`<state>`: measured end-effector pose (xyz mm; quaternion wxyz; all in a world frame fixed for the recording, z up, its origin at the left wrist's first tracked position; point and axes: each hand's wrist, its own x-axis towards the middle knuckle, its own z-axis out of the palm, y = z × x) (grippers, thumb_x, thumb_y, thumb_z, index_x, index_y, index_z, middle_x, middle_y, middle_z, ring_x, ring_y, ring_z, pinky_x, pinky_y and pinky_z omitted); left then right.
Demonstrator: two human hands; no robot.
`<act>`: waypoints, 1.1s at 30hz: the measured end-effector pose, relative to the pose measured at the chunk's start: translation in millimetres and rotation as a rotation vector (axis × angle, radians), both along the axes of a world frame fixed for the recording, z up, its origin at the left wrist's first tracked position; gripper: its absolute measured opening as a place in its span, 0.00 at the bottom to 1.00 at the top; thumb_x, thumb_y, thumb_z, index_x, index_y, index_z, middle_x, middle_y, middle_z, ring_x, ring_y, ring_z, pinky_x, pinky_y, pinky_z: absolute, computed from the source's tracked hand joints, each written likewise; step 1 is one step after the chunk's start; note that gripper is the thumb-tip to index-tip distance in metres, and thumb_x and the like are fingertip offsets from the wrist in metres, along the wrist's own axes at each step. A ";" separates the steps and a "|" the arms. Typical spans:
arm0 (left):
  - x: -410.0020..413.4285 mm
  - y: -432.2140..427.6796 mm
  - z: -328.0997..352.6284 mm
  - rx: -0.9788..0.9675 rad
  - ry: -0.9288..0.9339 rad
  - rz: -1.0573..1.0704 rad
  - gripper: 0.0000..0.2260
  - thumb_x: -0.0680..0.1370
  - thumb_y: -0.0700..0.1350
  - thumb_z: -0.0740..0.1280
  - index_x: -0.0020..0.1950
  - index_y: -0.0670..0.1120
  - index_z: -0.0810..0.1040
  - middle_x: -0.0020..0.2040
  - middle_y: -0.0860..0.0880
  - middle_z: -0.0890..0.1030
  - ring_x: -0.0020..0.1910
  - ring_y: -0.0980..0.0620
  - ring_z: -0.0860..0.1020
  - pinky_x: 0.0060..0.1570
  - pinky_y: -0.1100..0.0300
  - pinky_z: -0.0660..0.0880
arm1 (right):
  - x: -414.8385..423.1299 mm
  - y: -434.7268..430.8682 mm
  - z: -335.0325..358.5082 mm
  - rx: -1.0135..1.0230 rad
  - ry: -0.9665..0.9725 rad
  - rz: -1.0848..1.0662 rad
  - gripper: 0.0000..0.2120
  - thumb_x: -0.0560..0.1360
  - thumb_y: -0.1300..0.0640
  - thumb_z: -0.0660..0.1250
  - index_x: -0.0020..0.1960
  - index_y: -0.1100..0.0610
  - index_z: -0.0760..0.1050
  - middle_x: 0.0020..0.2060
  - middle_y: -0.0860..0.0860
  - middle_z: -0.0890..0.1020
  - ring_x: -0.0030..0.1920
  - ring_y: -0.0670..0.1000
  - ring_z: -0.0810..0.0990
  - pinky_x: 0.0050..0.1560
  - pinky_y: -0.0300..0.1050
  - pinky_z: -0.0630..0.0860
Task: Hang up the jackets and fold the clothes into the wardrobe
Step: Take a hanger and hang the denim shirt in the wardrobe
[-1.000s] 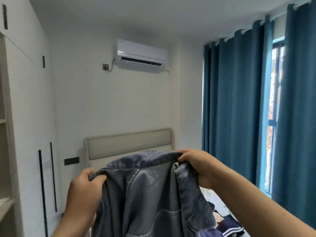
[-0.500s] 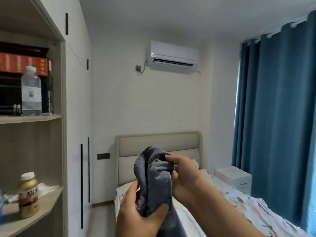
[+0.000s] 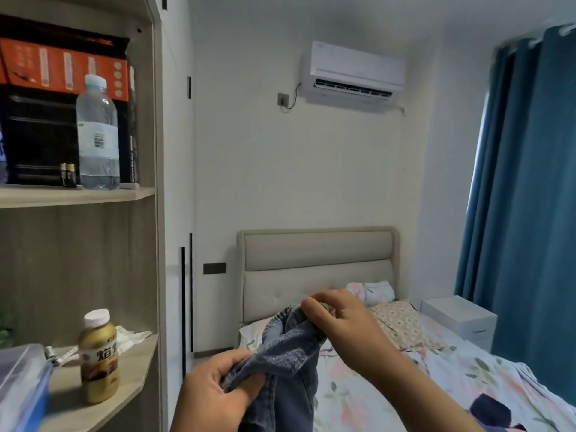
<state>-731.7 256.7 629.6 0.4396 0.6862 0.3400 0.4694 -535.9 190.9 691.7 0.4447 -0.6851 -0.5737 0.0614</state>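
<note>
While the upper shelf (image 3: 78, 194) fills the far left: orange-and-black boxes (image 3: 46, 88) stand at the back, a clear water bottle (image 3: 98, 135) is upright in front of them, and two small batteries (image 3: 68, 174) stand just beside its base.
Lower shelf (image 3: 131, 369): a brown drink bottle (image 3: 99, 357) with a white cap stands upright, a clear plastic box (image 3: 21, 378) sits at the frame edge, and crumpled white paper (image 3: 131, 336) lies behind the bottle.
Wardrobe door (image 3: 176, 182): white, shut, with dark vertical slots, standing between the shelves and the bed wall.
Left hand (image 3: 215, 391): low in the frame, thumb and fingers curled, pinching a fold of the denim.
Denim garment (image 3: 290, 353): up in the air between both hands, bunched, its length hanging down out of frame. It is over the near corner of the bed, just right of the wardrobe door, not on any shelf.
Right hand (image 3: 343, 322): higher up, fingers closed on the garment's top edge.
Air conditioner (image 3: 352, 73): mounted high on the wall, above the padded headboard (image 3: 318, 254).
Bed (image 3: 358, 394): floral sheet, pillows (image 3: 399, 322) against the headboard, and a dark garment (image 3: 489, 406) lying at the lower right.
Nightstand (image 3: 458, 316): white, just beside the bed.
Curtain (image 3: 530, 182): blue, drawn, filling the right edge.
</note>
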 end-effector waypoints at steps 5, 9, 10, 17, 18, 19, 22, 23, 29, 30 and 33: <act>-15.9 31.5 -8.1 0.044 -0.106 0.023 0.20 0.70 0.31 0.74 0.37 0.59 0.85 0.35 0.49 0.85 0.34 0.58 0.82 0.34 0.68 0.77 | -18.8 33.7 -22.2 -0.021 0.360 0.343 0.19 0.68 0.39 0.67 0.55 0.44 0.80 0.51 0.43 0.83 0.53 0.45 0.81 0.56 0.45 0.80; -17.3 67.7 -18.4 0.006 -0.214 0.134 0.14 0.69 0.32 0.76 0.35 0.53 0.86 0.34 0.48 0.84 0.33 0.55 0.82 0.31 0.67 0.78 | -20.0 71.4 -33.1 0.049 0.390 0.345 0.14 0.66 0.43 0.72 0.50 0.46 0.83 0.47 0.46 0.85 0.49 0.47 0.83 0.50 0.44 0.81; -17.2 76.6 -21.5 -0.016 -0.227 0.157 0.13 0.69 0.33 0.76 0.36 0.52 0.86 0.34 0.48 0.85 0.34 0.53 0.82 0.31 0.66 0.78 | -19.7 79.4 -35.9 0.056 0.375 0.334 0.13 0.66 0.43 0.72 0.49 0.45 0.83 0.46 0.46 0.85 0.48 0.47 0.83 0.48 0.42 0.81; 4.6 154.1 -48.7 -0.086 -0.188 0.259 0.15 0.71 0.36 0.75 0.37 0.58 0.85 0.36 0.50 0.85 0.35 0.56 0.83 0.39 0.56 0.79 | 2.7 170.7 -69.8 0.044 0.282 0.271 0.19 0.61 0.35 0.70 0.46 0.45 0.83 0.42 0.39 0.85 0.46 0.41 0.83 0.44 0.35 0.78; 13.1 167.6 -51.7 -0.088 -0.185 0.268 0.14 0.71 0.37 0.75 0.38 0.59 0.85 0.36 0.50 0.85 0.35 0.56 0.83 0.39 0.56 0.79 | 11.9 185.5 -73.8 0.029 0.287 0.280 0.19 0.61 0.35 0.70 0.45 0.45 0.83 0.42 0.39 0.85 0.46 0.40 0.83 0.44 0.35 0.78; 21.6 182.3 -55.4 -0.093 -0.180 0.279 0.14 0.71 0.38 0.75 0.39 0.59 0.85 0.36 0.50 0.86 0.36 0.55 0.84 0.39 0.57 0.79 | 22.6 201.5 -77.3 0.016 0.289 0.288 0.19 0.61 0.35 0.70 0.46 0.45 0.83 0.43 0.39 0.85 0.46 0.40 0.83 0.44 0.35 0.78; 49.9 222.0 -61.3 -0.125 -0.179 0.313 0.09 0.70 0.42 0.77 0.41 0.57 0.86 0.37 0.49 0.86 0.39 0.50 0.85 0.42 0.49 0.81 | 53.5 246.4 -84.4 -0.021 0.306 0.315 0.22 0.60 0.35 0.71 0.49 0.45 0.81 0.44 0.40 0.85 0.47 0.41 0.83 0.47 0.38 0.79; 60.0 234.6 -61.3 -0.140 -0.183 0.323 0.06 0.69 0.46 0.78 0.42 0.57 0.86 0.38 0.49 0.86 0.40 0.48 0.85 0.45 0.46 0.81 | 63.1 261.9 -86.5 -0.028 0.314 0.318 0.23 0.60 0.34 0.71 0.50 0.45 0.81 0.45 0.40 0.84 0.47 0.41 0.83 0.48 0.40 0.80; 105.8 300.7 -71.0 -0.175 -0.180 0.421 0.06 0.70 0.42 0.76 0.37 0.54 0.86 0.36 0.49 0.86 0.36 0.55 0.84 0.36 0.61 0.77 | 102.8 341.9 -94.7 -0.043 0.359 0.303 0.18 0.59 0.36 0.71 0.43 0.45 0.81 0.39 0.41 0.84 0.40 0.42 0.83 0.40 0.39 0.79; 109.6 308.6 -72.1 -0.184 -0.177 0.439 0.06 0.71 0.42 0.76 0.36 0.52 0.86 0.35 0.49 0.85 0.35 0.56 0.83 0.33 0.65 0.76 | 105.3 350.8 -95.1 -0.051 0.363 0.311 0.17 0.59 0.36 0.72 0.43 0.44 0.81 0.39 0.42 0.84 0.39 0.43 0.83 0.39 0.38 0.79; 118.5 333.9 -71.2 -0.203 -0.166 0.499 0.04 0.71 0.42 0.76 0.37 0.50 0.85 0.35 0.50 0.85 0.35 0.55 0.83 0.33 0.65 0.75 | 110.1 382.8 -96.8 -0.057 0.377 0.337 0.15 0.58 0.37 0.72 0.42 0.41 0.80 0.37 0.43 0.84 0.38 0.44 0.83 0.40 0.43 0.82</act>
